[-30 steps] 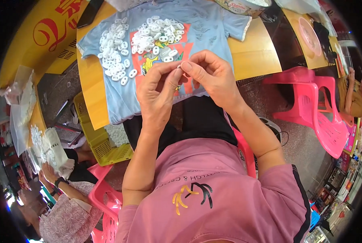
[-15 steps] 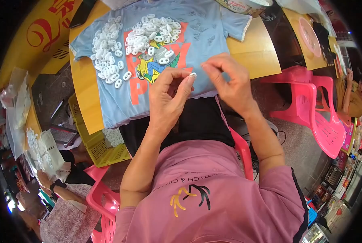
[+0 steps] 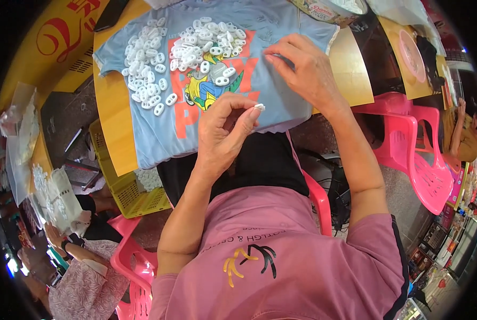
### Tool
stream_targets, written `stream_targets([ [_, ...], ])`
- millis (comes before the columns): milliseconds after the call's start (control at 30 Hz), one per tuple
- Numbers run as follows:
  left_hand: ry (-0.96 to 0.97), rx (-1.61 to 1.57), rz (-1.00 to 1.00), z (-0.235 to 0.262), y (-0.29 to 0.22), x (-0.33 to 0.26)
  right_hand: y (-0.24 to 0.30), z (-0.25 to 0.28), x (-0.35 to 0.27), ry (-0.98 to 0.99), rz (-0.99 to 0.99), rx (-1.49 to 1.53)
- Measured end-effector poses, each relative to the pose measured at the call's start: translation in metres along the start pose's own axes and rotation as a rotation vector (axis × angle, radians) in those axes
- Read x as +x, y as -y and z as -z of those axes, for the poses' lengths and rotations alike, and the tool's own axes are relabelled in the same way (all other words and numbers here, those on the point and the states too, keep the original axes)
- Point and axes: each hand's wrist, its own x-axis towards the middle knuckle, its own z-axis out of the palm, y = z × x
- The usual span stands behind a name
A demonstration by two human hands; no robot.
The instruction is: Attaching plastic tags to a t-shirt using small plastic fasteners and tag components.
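Note:
A light blue T-shirt (image 3: pixel 281 21) with a red and yellow print lies spread on a yellow table (image 3: pixel 350 69). Two heaps of small white oval plastic pieces (image 3: pixel 206 40) rest on it. My left hand (image 3: pixel 225 133) hovers above the shirt's lower hem, pinching one small white piece (image 3: pixel 259 107) between thumb and forefinger. My right hand (image 3: pixel 302 66) is further right, fingertips pressed down on the shirt's cloth near the heaps; whether it holds anything I cannot see.
A yellow plastic crate (image 3: pixel 132 186) with white pieces stands under the table at left. Pink plastic chairs (image 3: pixel 420 154) stand at right. Another person (image 3: pixel 73 266) in a patterned top sits lower left by clear bags (image 3: pixel 52 197). A round tin (image 3: pixel 329 8) sits at the table's far edge.
My hands were together in front of me working one piece. They have parted: the right hand reached forward onto the shirt, and the left stays back with the white piece.

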Motion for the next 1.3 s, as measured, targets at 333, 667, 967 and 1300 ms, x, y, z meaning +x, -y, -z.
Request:
stream_targets([
  [333, -0.036, -0.092, 0.04, 0.003, -0.004, 0.0, 0.006, -0.014, 0.025, 0.087, 0.15, -0.066],
  [667, -0.069, -0.167, 0.123, 0.003, -0.008, 0.004, 0.002, -0.019, 0.032, 0.106, 0.274, -0.151],
  [967, -0.081, -0.125, 0.12, 0.002, -0.009, 0.002, 0.001, -0.012, 0.033, 0.174, 0.338, -0.183],
  [1300, -0.154, -0.305, 0.134, 0.004, -0.009, 0.008, 0.01, -0.003, 0.038, 0.271, 0.171, 0.012],
])
